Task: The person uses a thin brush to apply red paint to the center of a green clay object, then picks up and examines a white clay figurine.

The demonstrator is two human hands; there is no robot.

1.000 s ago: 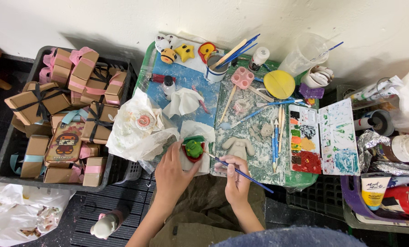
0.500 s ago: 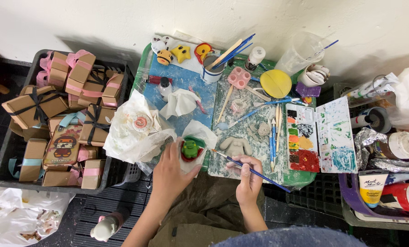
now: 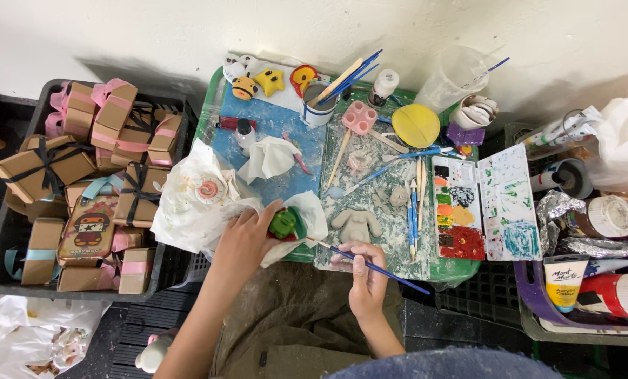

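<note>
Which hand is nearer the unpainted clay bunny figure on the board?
Right. The right hand, holding a blue brush, sits just below the bunny. The left hand is farther left, touching a small green figure.

White plaster wall [image 3: 152,35] along twelve o'clock, evenly lit. Black slatted floor [image 3: 89,337] at six. Green tray table [image 3: 468,270] at centre; black crate [image 3: 5,284] at nine.

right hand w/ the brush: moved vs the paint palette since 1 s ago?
Yes. The right hand with the blue paintbrush has shifted slightly right, toward the paint palette, and slightly down from the unpainted clay figure. The camera moved a little too.
</note>
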